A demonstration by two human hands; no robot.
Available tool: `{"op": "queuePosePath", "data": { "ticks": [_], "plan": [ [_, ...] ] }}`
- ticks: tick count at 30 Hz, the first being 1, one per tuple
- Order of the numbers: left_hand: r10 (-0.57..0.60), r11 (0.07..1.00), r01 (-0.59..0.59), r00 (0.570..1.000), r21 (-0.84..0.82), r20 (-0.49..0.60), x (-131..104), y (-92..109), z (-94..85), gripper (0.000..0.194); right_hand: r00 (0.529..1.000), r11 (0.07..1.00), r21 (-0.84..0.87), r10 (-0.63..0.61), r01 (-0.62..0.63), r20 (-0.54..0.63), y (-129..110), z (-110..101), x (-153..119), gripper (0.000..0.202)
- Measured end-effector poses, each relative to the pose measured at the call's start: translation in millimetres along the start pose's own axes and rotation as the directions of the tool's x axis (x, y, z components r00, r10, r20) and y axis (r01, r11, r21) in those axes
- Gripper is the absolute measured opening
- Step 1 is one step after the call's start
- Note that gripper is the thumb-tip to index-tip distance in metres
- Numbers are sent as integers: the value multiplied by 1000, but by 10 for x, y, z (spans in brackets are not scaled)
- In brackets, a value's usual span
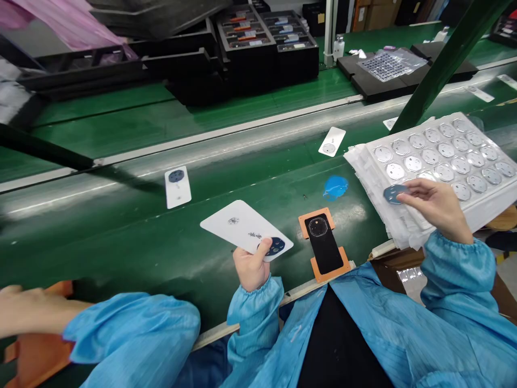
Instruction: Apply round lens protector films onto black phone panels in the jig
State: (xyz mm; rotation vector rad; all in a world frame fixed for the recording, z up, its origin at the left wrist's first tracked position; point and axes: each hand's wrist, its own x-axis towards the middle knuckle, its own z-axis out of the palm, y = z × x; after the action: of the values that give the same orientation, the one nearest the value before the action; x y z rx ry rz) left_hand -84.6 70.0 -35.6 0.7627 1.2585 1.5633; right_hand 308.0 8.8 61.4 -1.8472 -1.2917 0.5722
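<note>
My left hand (251, 265) holds a white phone back cover (242, 227) by its near corner, thumb beside the dark round camera module (276, 246). The cover is tilted above the green conveyor belt (121, 226). My right hand (437, 207) pinches a round grey-blue lens piece (395, 194) at the near edge of a clear blister tray (482, 207) that holds several round lens pieces. Between my hands, an orange and black fixture (325, 243) lies at the belt's near edge.
Two more white covers (177, 186) (332, 141) lie on the belt, and a blue film scrap (335, 187) sits near the fixture. A co-worker's hand (24, 312) and blue sleeve reach in at the lower left. Black trays (266, 48) are stacked beyond the belt. A green post (440, 70) slants at the right.
</note>
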Motion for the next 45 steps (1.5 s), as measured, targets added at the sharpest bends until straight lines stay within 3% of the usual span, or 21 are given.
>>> {"op": "queuePosePath", "data": {
  "ticks": [2, 4, 7, 9, 12, 15, 19, 22, 26, 33, 39, 42, 45],
  "plan": [
    [-17, 1000, 17, 1000, 5, 1, -26, -10, 34, 41, 972, 990, 31, -140, 137, 191, -86, 399, -79, 29],
    [-42, 999, 41, 999, 21, 20, -50, -19, 51, 41, 893, 944, 36, -322, 328, 315, -115, 890, -156, 20],
    [-48, 998, 46, 998, 49, 47, -60, -21, 33, 42, 765, 799, -24, -565, 600, 308, -69, 1581, -279, 26],
    [-35, 998, 35, 999, 59, 4, -46, -17, 0, 46, 699, 705, -120, -638, 699, 325, 0, 1878, -358, 30],
    [-17, 1000, 18, 991, 8, -133, -4, -26, -51, 57, 624, 587, -232, -662, 776, 414, 124, 2026, -439, 32],
    [-20, 995, 0, 980, -98, -198, 35, -76, -73, 66, 597, 541, -263, -666, 799, 447, 221, 1973, -451, 31],
    [-59, 983, 31, 987, -183, -152, 46, -145, -41, 63, 575, 547, -214, -662, 809, 481, 256, 1895, -395, 30],
    [-97, 972, 86, 994, -217, -43, 34, -145, 7, 52, 556, 559, -162, -665, 813, 498, 235, 1888, -369, 30],
    [-135, 965, 147, 989, -217, 67, 15, -98, 58, 44, 548, 556, -150, -672, 818, 498, 220, 1913, -358, 29],
    [-173, 962, 190, 979, -194, 105, -33, -30, 49, 45, 592, 638, -79, -653, 766, 473, 156, 1856, -353, 24],
    [-95, 977, 117, 987, -177, 131, -208, -90, 292, 48, 794, 801, 84, -598, 592, 110, -360, 1772, -412, 16],
    [-105, 972, 145, 973, -186, 206, -335, -173, 463, 52, 812, 811, 67, -583, 581, 11, -587, 1856, -402, 12],
    [-82, 974, 126, 971, -186, 226, -415, -250, 548, 58, 811, 810, 47, -584, 585, -43, -661, 1957, -372, 9]
  ]
}}
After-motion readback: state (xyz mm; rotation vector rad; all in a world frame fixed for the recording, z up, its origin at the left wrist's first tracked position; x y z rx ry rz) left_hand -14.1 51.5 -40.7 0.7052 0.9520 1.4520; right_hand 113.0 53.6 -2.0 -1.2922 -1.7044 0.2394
